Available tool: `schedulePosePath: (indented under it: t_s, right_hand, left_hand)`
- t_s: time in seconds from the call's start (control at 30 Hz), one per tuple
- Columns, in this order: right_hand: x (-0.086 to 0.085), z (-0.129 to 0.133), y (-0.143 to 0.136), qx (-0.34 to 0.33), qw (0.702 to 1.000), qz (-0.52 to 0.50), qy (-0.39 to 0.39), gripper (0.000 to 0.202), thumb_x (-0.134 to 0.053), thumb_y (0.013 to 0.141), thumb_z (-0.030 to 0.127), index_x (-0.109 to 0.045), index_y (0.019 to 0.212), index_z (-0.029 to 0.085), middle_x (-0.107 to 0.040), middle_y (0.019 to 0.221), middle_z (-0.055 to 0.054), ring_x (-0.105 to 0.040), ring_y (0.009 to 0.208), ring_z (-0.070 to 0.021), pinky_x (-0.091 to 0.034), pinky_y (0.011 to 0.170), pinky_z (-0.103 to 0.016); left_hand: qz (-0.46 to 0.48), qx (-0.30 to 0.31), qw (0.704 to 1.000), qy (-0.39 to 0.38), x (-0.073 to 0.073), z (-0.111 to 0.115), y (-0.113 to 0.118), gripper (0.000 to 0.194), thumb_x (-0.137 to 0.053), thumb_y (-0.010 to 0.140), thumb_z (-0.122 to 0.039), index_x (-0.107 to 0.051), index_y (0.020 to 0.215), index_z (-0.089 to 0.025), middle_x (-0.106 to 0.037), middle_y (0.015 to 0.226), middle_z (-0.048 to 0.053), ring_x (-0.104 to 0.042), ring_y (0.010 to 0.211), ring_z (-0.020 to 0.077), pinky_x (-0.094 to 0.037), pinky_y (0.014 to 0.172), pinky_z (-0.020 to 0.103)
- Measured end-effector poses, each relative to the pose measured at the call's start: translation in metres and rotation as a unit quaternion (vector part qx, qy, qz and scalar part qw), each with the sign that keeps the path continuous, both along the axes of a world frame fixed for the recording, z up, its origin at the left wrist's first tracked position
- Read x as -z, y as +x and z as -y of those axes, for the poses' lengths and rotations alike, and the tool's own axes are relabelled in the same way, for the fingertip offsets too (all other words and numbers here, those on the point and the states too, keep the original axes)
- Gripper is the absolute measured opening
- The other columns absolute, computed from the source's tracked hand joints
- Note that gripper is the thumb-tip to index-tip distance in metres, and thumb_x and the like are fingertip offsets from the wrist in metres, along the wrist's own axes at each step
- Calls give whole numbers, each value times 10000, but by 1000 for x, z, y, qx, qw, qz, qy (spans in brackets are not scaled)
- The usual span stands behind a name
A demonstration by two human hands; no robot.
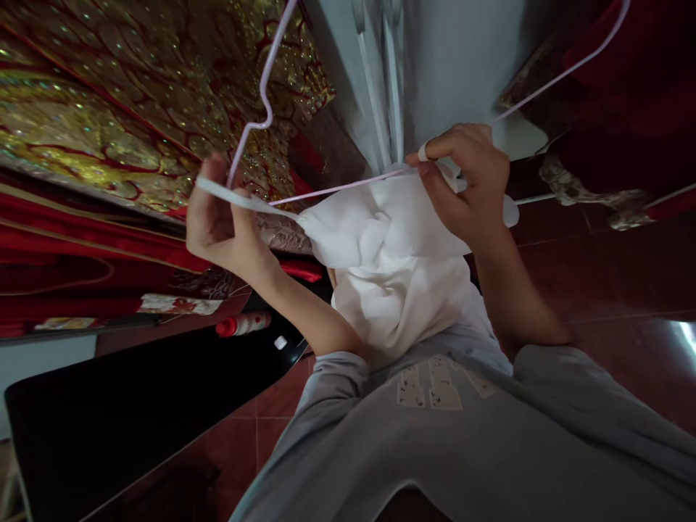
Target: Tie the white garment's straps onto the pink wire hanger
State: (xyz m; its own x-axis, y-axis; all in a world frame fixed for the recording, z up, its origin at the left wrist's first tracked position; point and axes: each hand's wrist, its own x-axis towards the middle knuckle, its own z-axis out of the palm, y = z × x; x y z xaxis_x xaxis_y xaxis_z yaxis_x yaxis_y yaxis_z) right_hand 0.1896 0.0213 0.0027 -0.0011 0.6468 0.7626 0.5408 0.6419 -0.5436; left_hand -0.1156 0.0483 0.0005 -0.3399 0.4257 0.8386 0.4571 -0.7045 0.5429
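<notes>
A white garment (386, 239) hangs in front of my body, bunched and partly lying over a thin lilac wire hanger (337, 188). My left hand (222, 217) is at the left end of the hanger, its fingers curled around a white strap (239, 197) that runs taut to the garment's upper left corner. At the garment's upper right, my right hand (467, 181) pinches a white strap loop (423, 151) between thumb and fingers. The hanger's right end passes behind this hand.
Gold sequined and red garments (65, 145) hang at the left, dark red ones (625, 116) at the right. A black tabletop (135, 399) at lower left bears a red-capped bottle (244, 324) and a small white object (280, 342). Reddish floor tiles (603, 283) show at right.
</notes>
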Motion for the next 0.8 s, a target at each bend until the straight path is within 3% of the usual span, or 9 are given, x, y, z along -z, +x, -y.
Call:
schedulePosePath:
  t_s: [0.07, 0.17, 0.23, 0.27, 0.37, 0.47, 0.6, 0.7, 0.8]
  right_hand:
    - [-1, 0, 0, -1, 1000, -12, 25, 166, -544, 1011, 379, -674, 910, 358, -744, 846, 20, -659, 790, -237, -523, 917, -503]
    - [0, 0, -2, 4, 999, -27, 19, 158, -520, 993, 410, -662, 924, 423, -733, 844, 30, -645, 798, -288, -517, 907, -544]
    - [2, 0, -4, 11, 1000, -27, 6, 165, -496, 995, 456, -644, 924, 431, -732, 857, 24, -635, 812, -299, -508, 937, -568]
    - [3, 0, -5, 15, 1000, -25, 1, 188, -483, 1001, 478, -639, 920, 414, -733, 866, 14, -631, 818, -291, -501, 955, -572]
    - [6, 0, -8, 25, 999, -23, -27, 297, -443, 1021, 536, -640, 903, 348, -715, 881, -35, -627, 868, -267, -480, 1013, -565]
    - [7, 3, -10, 13, 998, -18, -65, 322, -438, 1030, 537, -658, 921, 328, -691, 905, -55, -628, 942, -268, -455, 1074, -562]
    - [4, 7, -11, -6, 998, -15, -67, 280, -460, 1036, 508, -692, 989, 358, -733, 982, -36, -647, 969, -264, -456, 1109, -567]
    - [1, 9, -12, 5, 997, -12, -73, 315, -442, 1037, 552, -698, 1006, 370, -762, 1005, -25, -662, 956, -263, -472, 1100, -564]
    - [-2, 10, -13, -10, 999, -17, -47, 299, -443, 1067, 495, -715, 1039, 375, -775, 972, -3, -675, 906, -229, -500, 1044, -513]
  left_hand:
    - [-27, 67, 996, -52, -15, -5, 2, 527, -879, 847, -410, -689, 1209, -78, -739, 1065, 78, -741, 1042, 243, -608, 1014, 429]
    - [-47, 96, 984, -145, -46, -1, 19, 415, -959, 796, -170, -725, 1134, -111, -673, 963, 1, -686, 899, 161, -587, 949, 330]
    - [-61, 126, 960, -243, -68, 7, 32, 278, -903, 877, -140, -739, 1101, -149, -681, 1055, 17, -632, 919, 150, -559, 984, 299]
    - [-45, 142, 951, -270, -76, 10, 37, 228, -899, 883, -156, -736, 1043, -157, -661, 999, 11, -598, 868, 144, -556, 951, 280]
    - [-42, 162, 942, -291, -89, 14, 42, 167, -832, 927, -101, -681, 877, -151, -554, 842, -4, -504, 798, 135, -517, 896, 236]
    - [-21, 151, 954, -259, -80, 11, 34, 244, -731, 979, -5, -628, 806, -143, -486, 783, -8, -453, 733, 130, -475, 787, 232]
    - [110, 171, 960, -191, -51, 12, 30, 209, -627, 1048, -8, -596, 910, -162, -491, 742, -20, -446, 640, 119, -423, 639, 257]
    - [259, 203, 924, -193, -26, 20, 47, 236, -501, 1107, -20, -564, 943, -177, -542, 748, -12, -541, 683, 119, -437, 648, 266]
    - [285, 221, 914, -185, -6, 27, 76, 183, -512, 1120, -69, -561, 1001, -199, -658, 860, 5, -658, 814, 148, -512, 781, 336]
